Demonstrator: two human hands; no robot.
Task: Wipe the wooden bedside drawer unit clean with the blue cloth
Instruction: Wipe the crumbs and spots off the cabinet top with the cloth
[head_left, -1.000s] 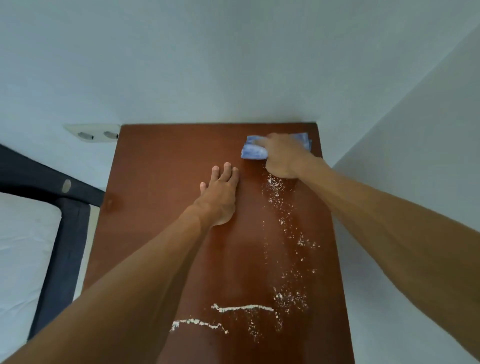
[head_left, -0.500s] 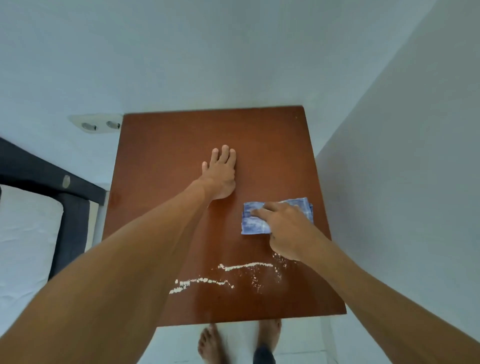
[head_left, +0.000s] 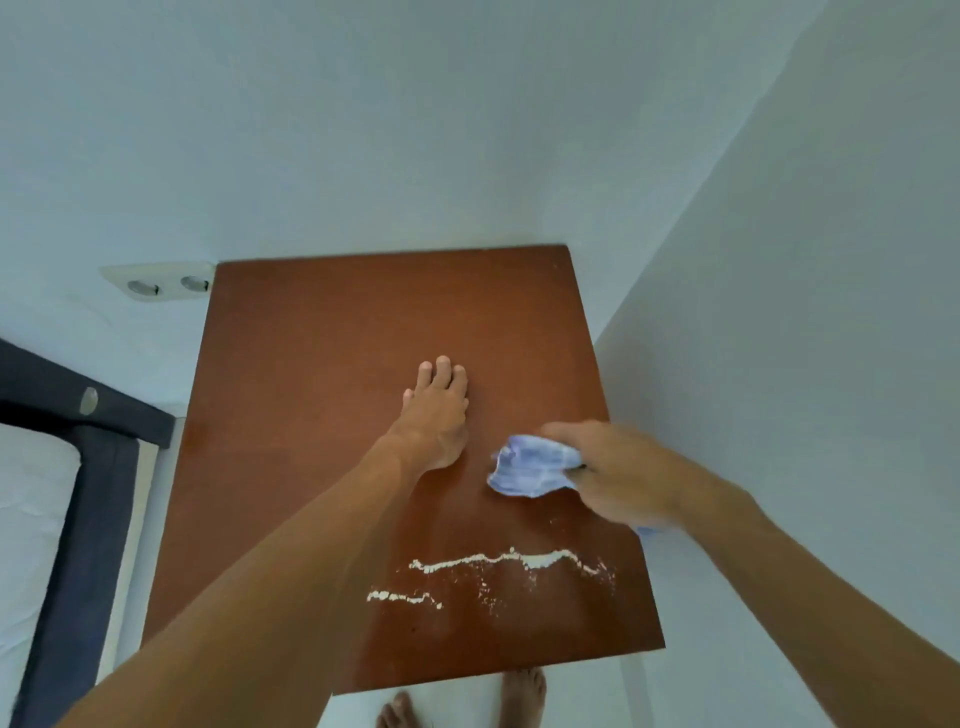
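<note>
While in right hand (head_left: 621, 478), blue cloth (head_left: 530, 467)

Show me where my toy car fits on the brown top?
The back strip between the left hand and the wall is bare, as is the left side by the bed. Crowded: front powder lines, right hand gripping blue cloth.

The top (head_left: 337, 364) is red-brown wood, smooth with a faint sheen. The cloth (head_left: 530, 467), centre right, is soft blue fabric, crumpled. The powder (head_left: 493, 560), lower middle, looks white and gritty. The walls (head_left: 415, 130) are matt white. The socket (head_left: 161, 283), upper left, is white plastic. The bed frame (head_left: 78, 545), left, is dark and matt.
</note>
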